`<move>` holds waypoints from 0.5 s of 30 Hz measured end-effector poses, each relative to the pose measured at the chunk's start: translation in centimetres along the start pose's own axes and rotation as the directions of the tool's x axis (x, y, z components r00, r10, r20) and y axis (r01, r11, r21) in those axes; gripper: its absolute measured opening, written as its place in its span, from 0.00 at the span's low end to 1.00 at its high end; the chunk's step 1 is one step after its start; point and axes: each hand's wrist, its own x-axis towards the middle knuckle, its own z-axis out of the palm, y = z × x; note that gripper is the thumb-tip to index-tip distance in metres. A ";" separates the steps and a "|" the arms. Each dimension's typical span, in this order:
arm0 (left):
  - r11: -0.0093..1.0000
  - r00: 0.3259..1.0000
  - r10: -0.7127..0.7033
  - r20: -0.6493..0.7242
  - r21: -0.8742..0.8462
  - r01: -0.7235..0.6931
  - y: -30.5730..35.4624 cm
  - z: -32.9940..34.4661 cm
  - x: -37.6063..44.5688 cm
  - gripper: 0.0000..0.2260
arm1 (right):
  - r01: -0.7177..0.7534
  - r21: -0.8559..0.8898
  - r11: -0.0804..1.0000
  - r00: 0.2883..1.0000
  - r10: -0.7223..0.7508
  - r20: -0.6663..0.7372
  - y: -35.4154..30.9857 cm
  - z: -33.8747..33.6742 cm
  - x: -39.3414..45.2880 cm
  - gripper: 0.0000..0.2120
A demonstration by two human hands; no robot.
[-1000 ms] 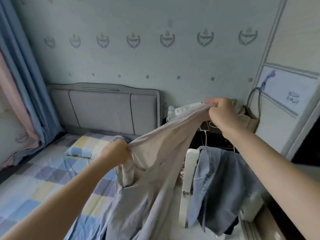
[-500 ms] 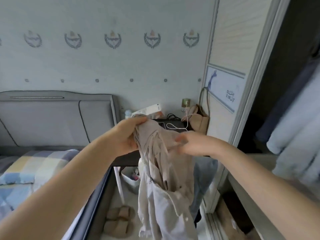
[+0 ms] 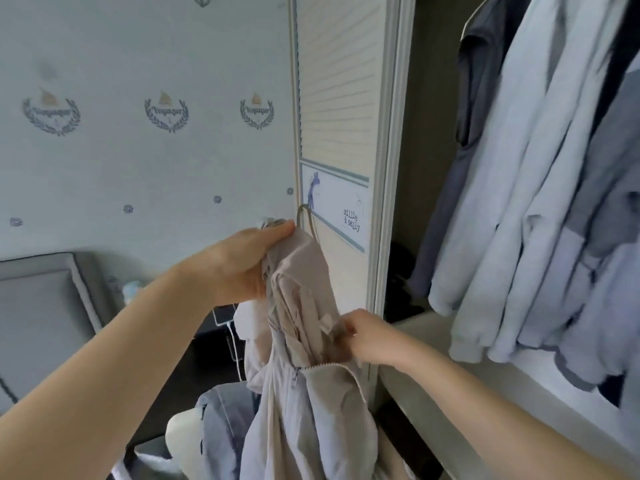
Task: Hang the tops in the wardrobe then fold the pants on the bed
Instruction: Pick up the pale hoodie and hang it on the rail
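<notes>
Head view: left hand point(image 3: 239, 268) bunches a crumpled beige zip-up top point(image 3: 304, 375), hanging limp.

1. Setting was a home bedroom.
2. A grey padded headboard point(image 3: 41, 317) stood against the wall at lower left.
3. The wallpaper point(image 3: 138, 161) carried repeated sailing-boat emblems reading "Voyager".
4. An open wardrobe point(image 3: 388, 168) held hanging garments point(image 3: 540, 188); its door point(image 3: 341, 98) was slatted, with a printed panel reading "millie & sally".
</notes>
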 end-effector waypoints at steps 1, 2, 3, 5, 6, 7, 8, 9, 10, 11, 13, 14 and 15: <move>0.998 0.998 -0.018 0.055 0.068 0.014 0.3 -0.1 1.2 0.15 | -0.081 0.057 0.995 0.992 0.086 -0.091 0.8 -1.7 0.4 0.11; 0.984 0.992 -0.046 0.117 0.177 0.025 0.8 -0.2 2.6 0.17 | -0.135 0.136 0.981 0.963 0.162 -0.215 1.7 -3.8 0.8 0.10; 0.954 0.982 -0.086 0.170 0.297 0.032 1.3 -0.1 3.9 0.20 | -0.154 0.227 0.962 0.908 0.229 -0.351 2.5 -6.0 1.1 0.09; 0.856 0.960 -0.175 0.220 0.515 0.038 2.0 0.4 6.4 0.27 | -0.101 0.342 0.934 0.753 0.297 -0.587 3.4 -10.1 1.5 0.08; 0.777 0.955 -0.191 0.228 0.630 0.005 2.3 0.9 7.5 0.27 | -0.070 0.339 0.938 0.684 0.292 -0.669 3.4 -11.8 1.6 0.08; 0.656 0.955 -0.176 0.238 0.752 -0.067 2.8 1.6 8.9 0.26 | -0.045 0.311 0.949 0.626 0.269 -0.732 3.3 -13.4 1.7 0.08; 0.487 0.961 -0.151 0.232 0.863 -0.132 3.1 2.2 10.1 0.26 | -0.030 0.276 0.961 0.576 0.242 -0.781 3.1 -14.6 1.6 0.07; 0.306 0.969 -0.103 0.225 0.934 -0.184 3.7 2.9 11.5 0.25 | -0.028 0.252 0.967 0.523 0.229 -0.821 3.0 -15.9 1.6 0.07; 0.152 0.978 -0.028 0.207 0.968 -0.200 4.1 3.4 12.6 0.25 | -0.027 0.235 0.972 0.475 0.219 -0.852 2.9 -16.9 1.4 0.07; 0.065 0.978 0.060 0.201 0.977 -0.205 4.9 3.9 14.0 0.24 | -0.036 0.217 0.976 0.434 0.211 -0.876 2.8 -18.0 1.3 0.08; 0.132 0.956 0.221 0.193 0.965 -0.226 6.2 4.3 16.2 0.20 | -0.077 0.201 0.977 0.418 0.215 -0.882 3.0 -19.3 1.0 0.11; 0.199 0.929 0.311 0.200 0.942 -0.270 6.7 4.4 17.3 0.18 | -0.096 0.211 0.973 0.441 0.231 -0.867 3.1 -19.6 1.0 0.10; 0.244 0.891 0.393 0.227 0.909 -0.339 7.4 4.4 18.2 0.15 | -0.109 0.235 0.966 0.473 0.258 -0.842 3.1 -19.8 1.2 0.10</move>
